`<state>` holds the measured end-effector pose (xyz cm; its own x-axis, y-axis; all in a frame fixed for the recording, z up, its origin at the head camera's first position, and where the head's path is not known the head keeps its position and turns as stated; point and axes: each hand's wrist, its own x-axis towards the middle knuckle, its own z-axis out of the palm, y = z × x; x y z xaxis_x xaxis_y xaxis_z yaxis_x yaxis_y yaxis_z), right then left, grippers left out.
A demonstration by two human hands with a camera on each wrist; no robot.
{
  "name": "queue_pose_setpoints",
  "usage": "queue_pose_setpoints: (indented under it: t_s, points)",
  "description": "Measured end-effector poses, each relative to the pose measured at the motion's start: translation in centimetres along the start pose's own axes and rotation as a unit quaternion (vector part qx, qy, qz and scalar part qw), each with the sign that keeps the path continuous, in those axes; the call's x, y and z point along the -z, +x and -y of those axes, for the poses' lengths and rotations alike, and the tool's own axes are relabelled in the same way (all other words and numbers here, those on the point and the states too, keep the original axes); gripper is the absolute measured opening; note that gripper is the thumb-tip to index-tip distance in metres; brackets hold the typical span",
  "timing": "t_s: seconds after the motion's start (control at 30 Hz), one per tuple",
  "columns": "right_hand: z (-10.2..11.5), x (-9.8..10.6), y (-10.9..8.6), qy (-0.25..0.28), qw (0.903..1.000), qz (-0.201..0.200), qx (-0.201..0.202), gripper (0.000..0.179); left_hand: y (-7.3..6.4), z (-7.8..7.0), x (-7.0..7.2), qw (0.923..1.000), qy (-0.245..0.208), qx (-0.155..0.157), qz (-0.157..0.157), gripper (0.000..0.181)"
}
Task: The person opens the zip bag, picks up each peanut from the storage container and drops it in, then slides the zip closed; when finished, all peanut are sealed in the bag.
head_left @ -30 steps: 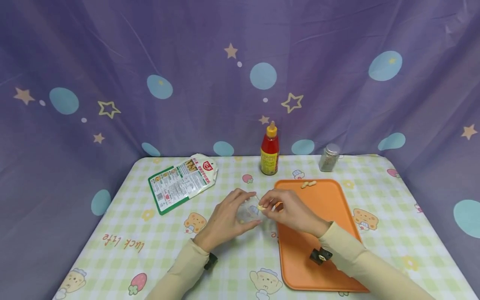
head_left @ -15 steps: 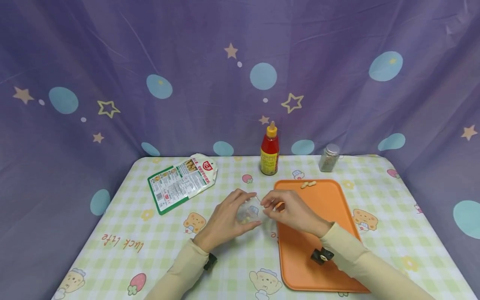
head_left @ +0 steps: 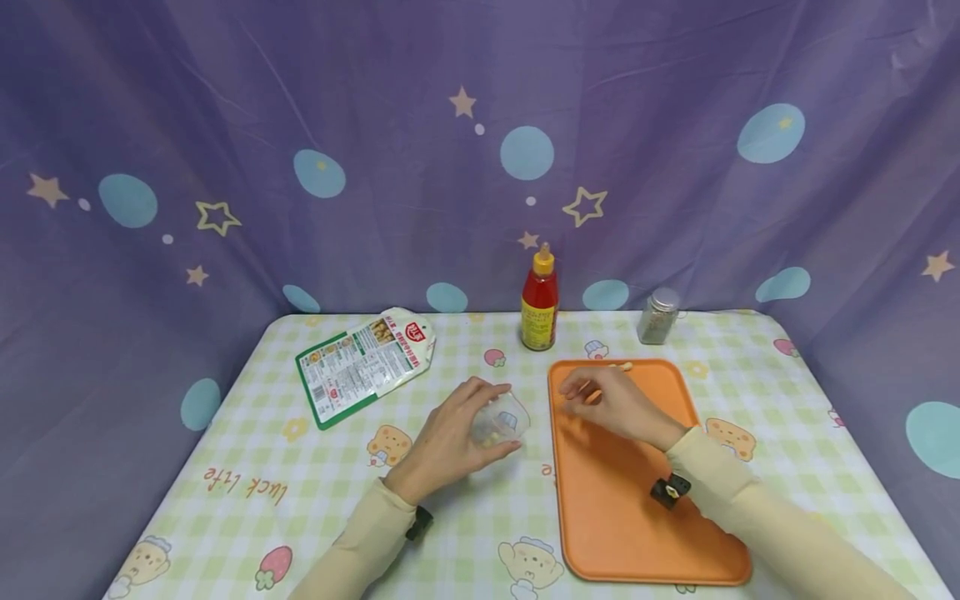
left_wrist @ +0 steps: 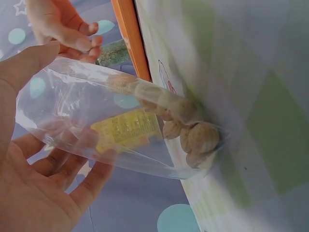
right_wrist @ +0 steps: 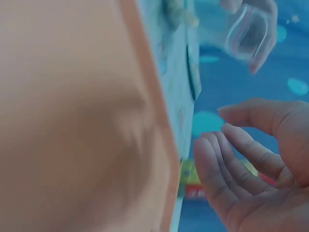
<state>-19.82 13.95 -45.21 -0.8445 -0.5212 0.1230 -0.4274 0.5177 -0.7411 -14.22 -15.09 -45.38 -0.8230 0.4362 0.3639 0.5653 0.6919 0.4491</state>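
My left hand (head_left: 446, 437) holds a clear zip bag (head_left: 501, 417) by its mouth, thumb and fingers spreading it wide. In the left wrist view, several peanuts in their shells (left_wrist: 203, 137) lie gathered at the bag's bottom, close to the tablecloth. To the right, my right hand (head_left: 618, 404) hovers over the orange tray (head_left: 637, 533), fingers loosely bent. The right wrist view shows a gap between that thumb and the fingers (right_wrist: 241, 166), with nothing in it. At the tray's far edge a peanut (head_left: 626, 367) shows, partly covered by the right hand.
Behind the hands stands a red sauce bottle (head_left: 539, 300) with a yellow cap. A small spice jar (head_left: 657, 317) is at the back right. At the back left lies a white and green food pouch (head_left: 367, 367). A purple curtain (head_left: 375, 100) hangs behind the checked tablecloth (head_left: 450, 533).
A peanut pinched by the right hand at the bag's mouth has gone into the bag. The right hand has moved right, over the tray. The left hand has stayed with the bag.
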Motion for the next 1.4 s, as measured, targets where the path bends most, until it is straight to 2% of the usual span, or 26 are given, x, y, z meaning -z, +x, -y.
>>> queue_pose_setpoints:
  t_s: [0.33,0.47,0.63,0.97,1.4]
  points:
    - [-4.5,3.7,0.1,-0.072,0.9960,-0.041,-0.033,0.013,-0.1,0.2,0.2,1.0000,-0.004,0.004,0.005,0.074]
    - [-6.3,5.0,0.1,-0.074,0.9945,-0.064,-0.038,0.013,-0.2,0.2,0.3,0.9999,-0.004,0.009,0.007,0.075]
    - [-7.6,6.0,0.1,-0.088,0.9917,-0.071,-0.062,0.013,-0.1,0.2,0.3,1.0000,0.000,0.004,0.002,0.074]
    - [-8.5,5.6,0.2,-0.108,0.9900,-0.064,-0.064,0.014,-0.1,0.2,0.4,0.9999,-0.007,0.008,0.008,0.075]
    - [-8.2,4.4,0.3,-0.089,0.9930,-0.064,-0.044,0.008,0.0,0.3,0.2,1.0000,-0.004,-0.002,0.002,0.074]
